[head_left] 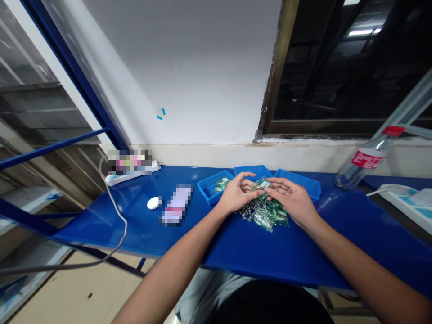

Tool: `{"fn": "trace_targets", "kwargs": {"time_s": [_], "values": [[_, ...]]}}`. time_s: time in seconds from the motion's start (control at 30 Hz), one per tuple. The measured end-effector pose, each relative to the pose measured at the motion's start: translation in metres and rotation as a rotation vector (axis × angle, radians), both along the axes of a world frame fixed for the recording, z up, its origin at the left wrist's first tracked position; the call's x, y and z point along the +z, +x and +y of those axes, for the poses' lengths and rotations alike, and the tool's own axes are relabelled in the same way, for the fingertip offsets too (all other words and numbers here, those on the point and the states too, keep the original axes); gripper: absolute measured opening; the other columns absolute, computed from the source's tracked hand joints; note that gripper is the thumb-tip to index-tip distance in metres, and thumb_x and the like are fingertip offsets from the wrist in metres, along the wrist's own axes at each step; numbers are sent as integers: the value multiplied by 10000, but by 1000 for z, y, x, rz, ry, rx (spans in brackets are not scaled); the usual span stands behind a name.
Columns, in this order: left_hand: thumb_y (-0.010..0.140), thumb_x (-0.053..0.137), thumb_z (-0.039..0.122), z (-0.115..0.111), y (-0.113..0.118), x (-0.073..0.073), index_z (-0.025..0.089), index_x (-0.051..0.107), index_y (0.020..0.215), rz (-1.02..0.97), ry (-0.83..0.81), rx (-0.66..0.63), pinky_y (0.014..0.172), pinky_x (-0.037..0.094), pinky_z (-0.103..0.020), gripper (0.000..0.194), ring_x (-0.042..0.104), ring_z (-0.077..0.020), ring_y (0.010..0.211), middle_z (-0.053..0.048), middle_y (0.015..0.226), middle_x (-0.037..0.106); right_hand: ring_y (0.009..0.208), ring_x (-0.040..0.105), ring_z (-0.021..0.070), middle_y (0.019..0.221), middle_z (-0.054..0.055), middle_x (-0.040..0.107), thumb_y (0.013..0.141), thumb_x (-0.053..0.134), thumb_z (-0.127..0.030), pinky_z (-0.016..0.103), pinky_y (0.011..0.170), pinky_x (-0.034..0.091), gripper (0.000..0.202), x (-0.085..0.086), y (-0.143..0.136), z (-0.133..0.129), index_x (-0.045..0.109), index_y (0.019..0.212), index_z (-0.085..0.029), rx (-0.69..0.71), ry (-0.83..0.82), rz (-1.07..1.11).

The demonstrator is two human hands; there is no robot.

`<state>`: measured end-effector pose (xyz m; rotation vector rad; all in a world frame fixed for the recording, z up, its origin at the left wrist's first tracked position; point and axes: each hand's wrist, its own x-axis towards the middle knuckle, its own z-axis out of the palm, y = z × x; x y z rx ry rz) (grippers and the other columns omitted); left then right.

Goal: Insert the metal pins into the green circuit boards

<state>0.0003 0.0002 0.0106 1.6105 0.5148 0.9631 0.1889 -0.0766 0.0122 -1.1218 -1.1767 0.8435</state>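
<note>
Evidently, your blue desk [354,238] keeps everything within reach: three blue trays [204,192] stand toward its back edge, probably leaving room for the heap of packets [265,219] and metal fasteners [249,213] before them. Your left hand [235,192] and right hand [294,198] pinch one small packet [263,183] above that heap, likely steadying its slippery film from both sides.

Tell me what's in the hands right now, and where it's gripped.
A small green-tinted plastic bag: the left hand holds it at its left side, the right hand at its right. Exact finger contact is partly hidden.
</note>
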Motion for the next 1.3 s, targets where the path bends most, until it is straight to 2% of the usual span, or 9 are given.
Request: {"fn": "trace_targets", "kwargs": {"time_s": [0.17,0.3,0.4,0.57,0.73,0.87,0.97,1.1,1.3], "values": [[738,893,305,2,2,-2,147,592,1225,-2,-1,-49,814,576,-316,594,730,-176,870,-105,1019,736,793,761,233,878,76,762,692,904,-513,410,807,643,519,-2,-1,0,716,1041,-179,5,-1,27],[816,813,283,-1,0,2,147,613,1206,55,122,30,781,571,-297,460,705,-162,863,-105,1035,736,793,765,238,901,79,768,692,907,-505,431,817,654,478,-3,-1,1,707,980,-180,3,-5,56],[892,694,243,-3,-10,15,159,647,1192,172,355,188,762,569,-302,315,684,-163,850,-92,1046,732,794,757,227,952,86,764,752,860,-522,411,789,653,461,-2,-1,1,710,1024,-181,3,-3,5],[920,541,128,3,-40,40,191,694,1120,405,824,393,987,526,-361,259,647,-208,1075,-81,1142,687,729,732,201,984,98,765,830,785,-533,371,714,626,432,0,1,-1,712,1073,-183,-7,-11,-131],[861,546,104,17,-57,35,194,725,1037,752,782,695,818,551,-356,266,659,-215,865,-98,1092,656,709,711,202,940,94,760,845,754,-537,364,664,606,409,-1,0,-3,712,1054,-187,15,-22,-185],[844,588,125,26,-60,24,199,751,979,872,715,669,784,542,-363,224,666,-239,845,-102,1010,671,773,710,216,956,85,759,905,694,-507,368,681,593,332,-1,-3,-5,720,1056,-212,35,9,-300],[914,618,300,26,-59,24,192,766,968,870,713,629,763,533,-357,191,666,-243,815,-106,930,695,884,700,242,1019,82,754,945,660,-459,420,796,576,248,1,-5,-9,745,1034,-244,8,147,-595],[983,539,480,20,-57,30,210,775,950,902,740,592,704,511,-326,360,668,-227,755,-95,874,728,1124,623,312,1144,83,738,880,758,-476,531,990,487,295,0,-8,-11,750,1100,-279,110,334,-954],[1032,470,426,10,-51,36,224,739,1059,829,829,664,750,518,-331,337,692,-243,901,-95,1043,747,1118,604,302,1104,80,749,955,683,-360,503,936,474,145,-13,-10,-8,759,1039,-270,148,340,-1124]]}}
